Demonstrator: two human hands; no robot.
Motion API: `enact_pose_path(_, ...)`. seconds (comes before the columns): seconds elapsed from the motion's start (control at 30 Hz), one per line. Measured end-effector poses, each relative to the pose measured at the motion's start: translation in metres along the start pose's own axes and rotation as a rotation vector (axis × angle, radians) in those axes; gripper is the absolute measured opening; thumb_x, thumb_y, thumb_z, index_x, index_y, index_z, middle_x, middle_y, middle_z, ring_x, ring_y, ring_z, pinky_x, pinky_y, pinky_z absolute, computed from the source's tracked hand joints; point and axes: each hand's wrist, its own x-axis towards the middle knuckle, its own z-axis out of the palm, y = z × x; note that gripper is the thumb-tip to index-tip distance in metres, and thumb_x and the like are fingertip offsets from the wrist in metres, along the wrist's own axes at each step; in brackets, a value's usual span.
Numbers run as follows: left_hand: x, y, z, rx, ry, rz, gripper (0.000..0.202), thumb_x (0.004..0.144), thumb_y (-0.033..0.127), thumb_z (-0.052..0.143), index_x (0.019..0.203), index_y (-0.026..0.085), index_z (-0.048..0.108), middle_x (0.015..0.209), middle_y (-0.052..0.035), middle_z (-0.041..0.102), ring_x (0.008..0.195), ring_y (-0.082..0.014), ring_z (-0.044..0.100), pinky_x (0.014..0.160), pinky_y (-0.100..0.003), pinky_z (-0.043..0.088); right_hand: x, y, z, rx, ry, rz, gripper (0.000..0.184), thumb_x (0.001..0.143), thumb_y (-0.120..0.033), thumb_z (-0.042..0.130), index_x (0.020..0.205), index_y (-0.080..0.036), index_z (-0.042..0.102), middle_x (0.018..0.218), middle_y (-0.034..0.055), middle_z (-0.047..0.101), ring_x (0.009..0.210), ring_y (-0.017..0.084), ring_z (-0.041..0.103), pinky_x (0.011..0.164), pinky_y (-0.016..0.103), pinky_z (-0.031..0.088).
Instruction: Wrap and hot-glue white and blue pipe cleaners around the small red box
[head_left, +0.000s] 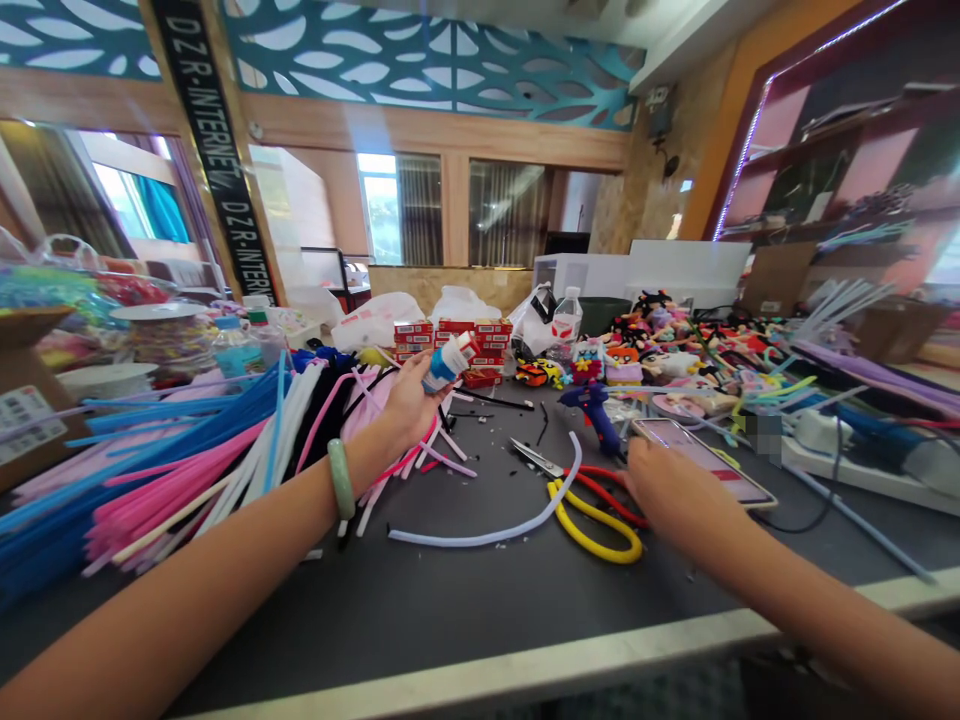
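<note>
Left hand (409,400) grips a small red-capped bottle (448,362) above the craft table (450,600).
Right hand (664,490) clasps a phone (705,460) beside scissors (592,510); a clear tub (161,340) at far left holds coloured bits.

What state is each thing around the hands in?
Small white glue bottle with red cap: capped, raised in left hand.
Pink-screened smartphone: screen lit, right hand on it.
Yellow-handled metal scissors: lying on grey table, untouched.
Blue plastic glue gun: standing, unheld.
Pale lilac pipe cleaner: bent into curve, lying loose.
</note>
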Motion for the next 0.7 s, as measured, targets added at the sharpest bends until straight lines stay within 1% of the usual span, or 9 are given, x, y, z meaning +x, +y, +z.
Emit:
enact_pose_path(0.03,-0.001,-0.002,0.0,0.014,-0.014,0.002,0.014,0.083,0.007,0.049,0.085,0.017,0.057,0.076,-0.0005,0.065,0.065,-0.0109,0.061,0.065,-0.024,0.05,-0.008,-0.011,-0.007,-0.007,-0.038,-0.008,0.017,0.088,-0.017,0.05,0.089,-0.006,0.063,0.082,0.0212,0.069,0.078,0.032,0.069,0.06,0.035,0.048)
enact_pose_path(0.07,-0.003,-0.003,0.0,0.026,-0.027,0.006,0.017,0.081,0.004,0.05,0.088,0.018,0.057,0.08,-0.0006,0.066,0.068,-0.0113,0.062,0.066,-0.024,0.051,-0.016,-0.024,-0.014,-0.004,-0.106,-0.062,0.019,0.089,-0.019,0.048,0.092,-0.009,0.064,0.086,0.0199,0.069,0.081,0.031,0.068,0.061,0.036,0.049)
enact_pose_path(0.1,-0.005,-0.004,0.0,0.035,-0.037,0.011,0.023,0.079,0.002,0.051,0.092,0.02,0.057,0.083,-0.0005,0.067,0.071,-0.012,0.064,0.068,-0.025,0.051,-0.021,-0.038,-0.02,0.033,-0.136,-0.154,0.019,0.09,-0.019,0.047,0.094,-0.011,0.064,0.091,0.0177,0.069,0.084,0.029,0.068,0.064,0.036,0.05)
enact_pose_path(0.2,-0.015,-0.007,0.001,0.082,-0.036,0.029,0.044,0.073,-0.003,0.051,0.105,0.027,0.054,0.095,0.001,0.067,0.08,-0.0139,0.065,0.073,-0.029,0.053,-0.027,-0.08,-0.029,0.179,-0.108,-0.504,0.012,0.086,-0.02,0.057,0.094,-0.015,0.064,0.098,0.0106,0.068,0.092,0.025,0.065,0.075,0.034,0.05)
enact_pose_path(0.3,-0.023,-0.007,0.001,0.197,-0.011,-0.021,0.056,0.072,-0.001,0.049,0.115,0.034,0.049,0.103,0.0008,0.065,0.081,-0.0162,0.066,0.073,-0.035,0.055,-0.02,-0.109,-0.022,0.198,-0.046,-0.666,0.018,0.082,-0.023,0.063,0.097,-0.013,0.064,0.101,0.0099,0.067,0.097,0.026,0.061,0.078,0.038,0.05)
enact_pose_path(0.4,-0.025,-0.006,0.0,0.233,-0.018,-0.086,0.053,0.073,0.003,0.048,0.116,0.034,0.049,0.106,-0.0008,0.064,0.078,-0.0183,0.066,0.07,-0.041,0.055,-0.012,-0.123,-0.011,0.178,-0.021,-0.746,0.011,0.086,-0.017,0.057,0.092,-0.013,0.065,0.094,0.009,0.068,0.092,0.024,0.063,0.073,0.036,0.051)
enact_pose_path(0.5,-0.022,-0.006,-0.003,0.226,-0.032,-0.128,0.045,0.073,0.007,0.047,0.111,0.03,0.052,0.103,-0.0026,0.065,0.076,-0.0192,0.065,0.067,-0.044,0.054,-0.007,-0.128,-0.005,0.152,0.024,-0.784,0.01,0.086,-0.012,0.054,0.088,-0.013,0.064,0.087,0.0081,0.068,0.086,0.023,0.064,0.069,0.034,0.051)
enact_pose_path(0.6,-0.019,-0.008,-0.005,0.221,-0.029,-0.136,0.034,0.073,0.012,0.052,0.104,0.026,0.054,0.096,-0.0031,0.066,0.074,-0.0188,0.064,0.065,-0.041,0.053,-0.006,-0.129,0.0,0.105,0.119,-0.812,0.01,0.085,-0.011,0.054,0.085,-0.012,0.064,0.082,0.0078,0.068,0.081,0.022,0.064,0.066,0.033,0.05)
enact_pose_path(0.7,-0.018,-0.01,-0.006,0.226,-0.035,-0.137,0.025,0.071,0.019,0.059,0.096,0.021,0.057,0.085,-0.0025,0.067,0.068,-0.0176,0.063,0.063,-0.037,0.053,-0.007,-0.128,0.003,0.072,0.273,-0.826,0.009,0.084,-0.012,0.055,0.079,-0.012,0.062,0.076,0.0076,0.066,0.074,0.021,0.063,0.061,0.032,0.048)
